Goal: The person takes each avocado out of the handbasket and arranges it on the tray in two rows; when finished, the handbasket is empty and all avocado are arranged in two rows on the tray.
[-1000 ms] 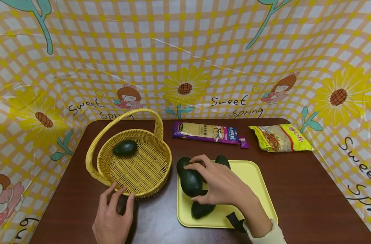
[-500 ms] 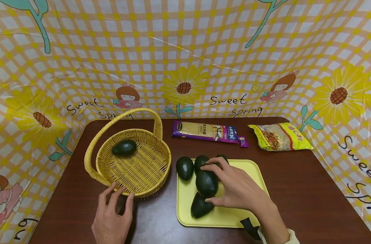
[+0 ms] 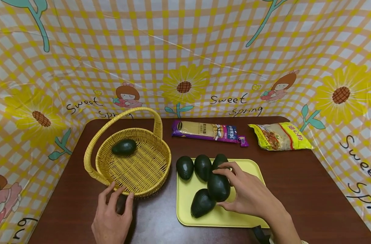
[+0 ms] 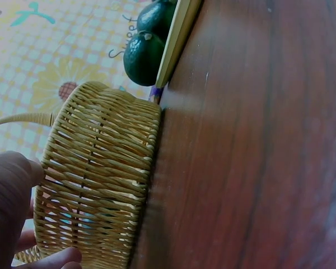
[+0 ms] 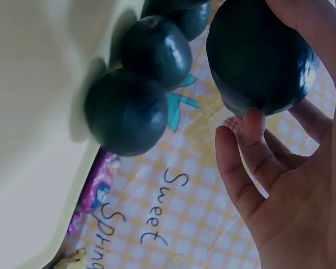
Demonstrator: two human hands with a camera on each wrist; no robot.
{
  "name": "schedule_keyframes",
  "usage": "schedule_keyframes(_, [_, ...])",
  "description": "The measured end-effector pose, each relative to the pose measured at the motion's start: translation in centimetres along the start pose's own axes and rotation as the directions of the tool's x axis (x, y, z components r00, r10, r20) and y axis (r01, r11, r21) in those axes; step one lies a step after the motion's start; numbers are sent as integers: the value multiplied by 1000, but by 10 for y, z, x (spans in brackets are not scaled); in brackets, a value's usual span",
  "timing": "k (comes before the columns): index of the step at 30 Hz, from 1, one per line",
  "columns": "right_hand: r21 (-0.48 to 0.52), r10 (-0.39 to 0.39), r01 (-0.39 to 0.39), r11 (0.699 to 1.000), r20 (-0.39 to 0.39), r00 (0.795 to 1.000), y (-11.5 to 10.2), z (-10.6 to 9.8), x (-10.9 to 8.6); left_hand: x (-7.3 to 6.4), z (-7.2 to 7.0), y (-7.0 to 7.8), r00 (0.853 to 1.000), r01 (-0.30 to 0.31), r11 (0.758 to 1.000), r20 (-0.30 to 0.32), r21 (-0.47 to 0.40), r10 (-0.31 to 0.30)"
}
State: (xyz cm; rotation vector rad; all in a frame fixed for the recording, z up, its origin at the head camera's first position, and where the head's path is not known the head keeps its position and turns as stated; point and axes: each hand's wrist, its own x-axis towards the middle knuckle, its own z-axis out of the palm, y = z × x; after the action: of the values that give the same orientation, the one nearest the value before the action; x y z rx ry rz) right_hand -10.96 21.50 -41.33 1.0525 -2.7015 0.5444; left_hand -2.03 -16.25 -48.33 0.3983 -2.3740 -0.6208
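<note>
My right hand pinches a dark green avocado between thumb and fingers, over the yellow tray. In the right wrist view the held avocado hangs apart from two avocados at the tray's far edge. Three avocados stand in a row along that edge, the rightmost partly hidden by my right hand. Another avocado lies nearer, just below the held one. My left hand rests its fingertips on the near rim of the wicker basket. One avocado lies inside the basket.
A purple pasta packet lies behind the tray, and a yellow food bag sits at the back right. The basket's handle arches up on its left. Patterned cloth encloses the brown table's back and sides.
My right hand has moved right with the held avocado, from over the tray's left side to its middle, uncovering the back avocados. My left hand has stayed on the basket rim.
</note>
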Motion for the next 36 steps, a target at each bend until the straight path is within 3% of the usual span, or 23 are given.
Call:
schedule_keyframes(12, [22,64,-64,998,17,998,10,14,-25,0,0,1,1000,-9,1000,-9,-3,9])
schedule_keyframes(23, [29,69,-70,997,58,996,7,34,-31,-1,1,-1,1000,-16,1000,-6,-7,16])
schedule_keyframes(36, [80,-2,-5,997,87,996,1,47,-27,-1,1,-2,1000,-16,1000,-2,-14,16])
